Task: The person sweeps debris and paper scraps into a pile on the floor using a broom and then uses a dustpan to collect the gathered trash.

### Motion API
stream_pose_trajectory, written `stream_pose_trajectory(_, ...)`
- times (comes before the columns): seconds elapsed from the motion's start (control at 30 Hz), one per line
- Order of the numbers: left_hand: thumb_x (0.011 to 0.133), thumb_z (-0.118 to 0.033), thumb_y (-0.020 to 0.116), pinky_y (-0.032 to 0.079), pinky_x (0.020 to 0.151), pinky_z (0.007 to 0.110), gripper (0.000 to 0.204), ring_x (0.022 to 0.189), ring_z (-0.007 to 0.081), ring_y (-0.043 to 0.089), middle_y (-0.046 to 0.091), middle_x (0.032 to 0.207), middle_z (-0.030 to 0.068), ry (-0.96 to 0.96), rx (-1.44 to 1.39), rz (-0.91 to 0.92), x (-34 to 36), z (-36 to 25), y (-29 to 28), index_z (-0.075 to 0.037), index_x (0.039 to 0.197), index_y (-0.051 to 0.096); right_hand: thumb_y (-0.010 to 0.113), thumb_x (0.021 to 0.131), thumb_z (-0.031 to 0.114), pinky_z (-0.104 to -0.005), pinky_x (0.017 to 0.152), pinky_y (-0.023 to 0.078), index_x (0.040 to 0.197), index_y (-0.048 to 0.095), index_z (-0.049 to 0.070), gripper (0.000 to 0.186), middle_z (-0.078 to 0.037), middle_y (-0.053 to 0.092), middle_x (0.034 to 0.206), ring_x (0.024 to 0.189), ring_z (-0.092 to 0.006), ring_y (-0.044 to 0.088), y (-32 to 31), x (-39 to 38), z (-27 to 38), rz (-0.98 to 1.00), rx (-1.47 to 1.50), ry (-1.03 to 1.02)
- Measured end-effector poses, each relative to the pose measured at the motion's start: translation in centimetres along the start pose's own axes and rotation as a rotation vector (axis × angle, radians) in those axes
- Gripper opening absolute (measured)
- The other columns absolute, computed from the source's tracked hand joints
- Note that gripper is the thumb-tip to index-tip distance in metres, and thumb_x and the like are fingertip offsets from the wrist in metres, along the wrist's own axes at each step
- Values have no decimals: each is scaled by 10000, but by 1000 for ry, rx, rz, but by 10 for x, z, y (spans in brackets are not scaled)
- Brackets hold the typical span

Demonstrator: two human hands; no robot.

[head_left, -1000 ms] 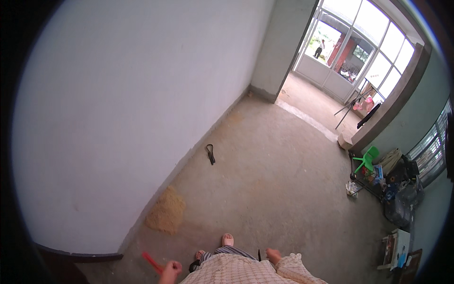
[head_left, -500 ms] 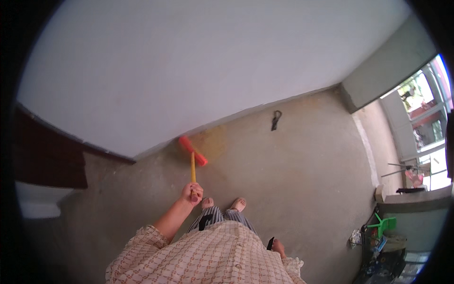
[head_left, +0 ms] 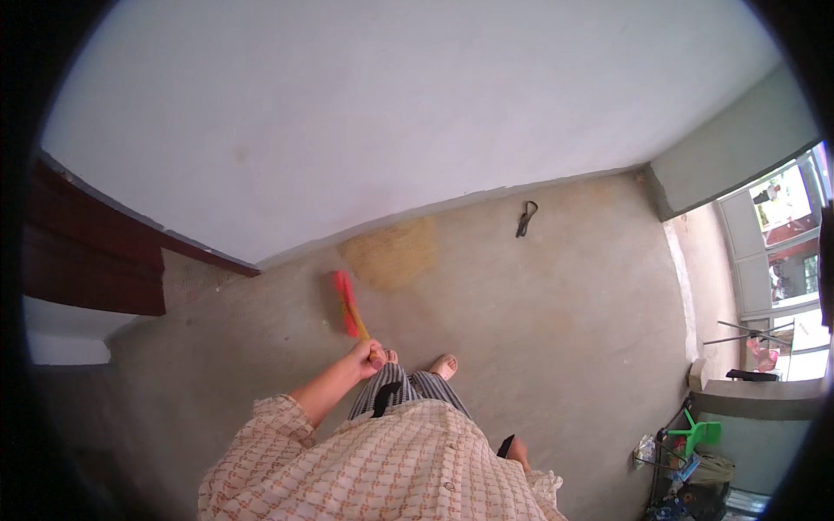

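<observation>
My left hand is closed around the yellow handle of a broom, close to the handle's reddish end. The broom's long pinkish-red head, slightly blurred, is low over the grey floor in front of my feet; I cannot tell if it touches. Just beyond the head, along the wall, lies a tan-yellow patch that looks like spread grains or dust. At my right side, my right hand hangs low beside a flat black thing. My clothing hides most of that hand, including its fingers.
A white wall runs across the front. A looped black strap lies on the floor ahead to the right. Dark red wood stands at left. At lower right are a green plastic thing and several bags. A doorway opens at far right.
The broom head has moved toward me and slightly left, off the edge of the tan-yellow patch. The broom has turned in my left hand. My view has shifted a little.
</observation>
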State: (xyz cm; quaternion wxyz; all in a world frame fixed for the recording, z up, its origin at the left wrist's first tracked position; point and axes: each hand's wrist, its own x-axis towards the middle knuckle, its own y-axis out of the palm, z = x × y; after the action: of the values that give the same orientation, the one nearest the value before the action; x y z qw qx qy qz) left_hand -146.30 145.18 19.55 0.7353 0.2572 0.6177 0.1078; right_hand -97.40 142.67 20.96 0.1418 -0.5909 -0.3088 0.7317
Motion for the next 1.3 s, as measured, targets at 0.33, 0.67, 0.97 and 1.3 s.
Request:
stream_pose_trajectory(0.33, 721, -97, 434, 288, 379, 163, 230, 395, 32, 334, 343, 464, -62, -141, -127, 301, -55, 41, 72, -122, 515, 335, 527, 705, 236, -357, 555, 437, 981, 439, 84, 328, -42, 526, 914, 755, -198, 534, -33, -13, 40, 12, 1119, 695)
stream_pose_trajectory(0.67, 781, -116, 439, 256, 337, 135, 132, 380, 23, 300, 308, 481, -52, -512, -92, 371, 27, 77, 119, -47, 686, 379, 472, 738, 227, -375, 534, 429, 975, 445, 81, 280, -56, 512, 894, 709, -206, 523, 32, -22, 13, -130, 1611, 925)
stream_pose_trajectory(0.97, 769, -57, 385, 303, 317, 127, 74, 377, 40, 353, 351, 527, 5, -474, -336, 413, 78, -20, 31, 7, 747, 354, 443, 752, 227, -378, 531, 426, 965, 454, 76, 261, -63, 507, 899, 683, -211, 519, 52, -12, 7, -107, 1640, 902)
stream_pose_trajectory(1.3, 791, -134, 422, 246, 284, 123, 130, 372, 18, 307, 321, 535, -32, -336, 76, 242, -14, 27, 93, -84, 708, 336, 420, 762, 232, -407, 541, 422, 981, 452, 76, 271, -68, 503, 925, 690, -232, 513, 92, -18, -6, -91, 1691, 922)
